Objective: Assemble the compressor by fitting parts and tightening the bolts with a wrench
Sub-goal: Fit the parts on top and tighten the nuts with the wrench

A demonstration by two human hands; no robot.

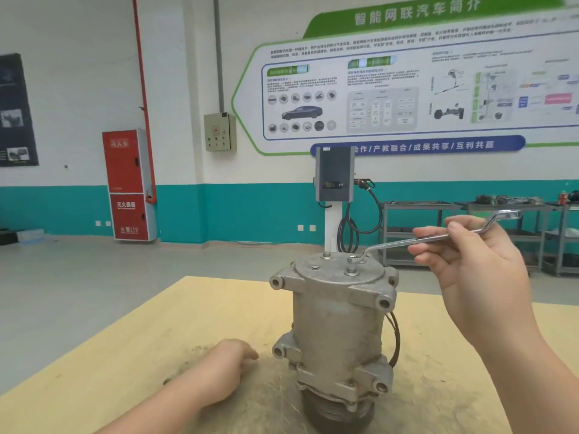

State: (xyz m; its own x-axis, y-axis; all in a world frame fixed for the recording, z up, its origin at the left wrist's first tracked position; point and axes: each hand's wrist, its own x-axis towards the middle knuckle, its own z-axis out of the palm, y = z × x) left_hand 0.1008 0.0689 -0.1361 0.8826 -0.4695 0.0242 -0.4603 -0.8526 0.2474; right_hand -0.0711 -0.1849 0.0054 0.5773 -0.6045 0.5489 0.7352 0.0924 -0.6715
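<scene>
My left forearm comes in low from the bottom edge, and my left hand [230, 363] lies palm down on the wooden table [125, 355], fingers loosely bent toward the compressor and holding nothing; the fingertips stop a little short of its lower mounting lug. The compressor [338, 327] stands upright on the table just right of that hand, pulley end down, its grey cast body scuffed and dusty. A thin dark wire loop [395, 339] hangs beside its right flank. The table top around its base is scratched and smudged.

On the flat top cover I see three bolts: one at the far left edge [326, 255], one nearer me [351, 271], and one at the back [353, 259] with the ring end of the wrench [416, 241] seated on it. The wrench is a cranked ring spanner; its shaft rises up and to the right from that bolt. My right hand [470, 261] pinches the shaft around its middle between thumb and curled fingers, palm turned toward me, with the far ring end sticking out past my thumb.

Behind the table the grey floor runs to a white and teal wall. There stand a red fire cabinet [129, 184], a beige electrical box [220, 132], a charging post with a looped cable [335, 180], a large information board [407, 86], and metal shelf carts [470, 233] at the right
</scene>
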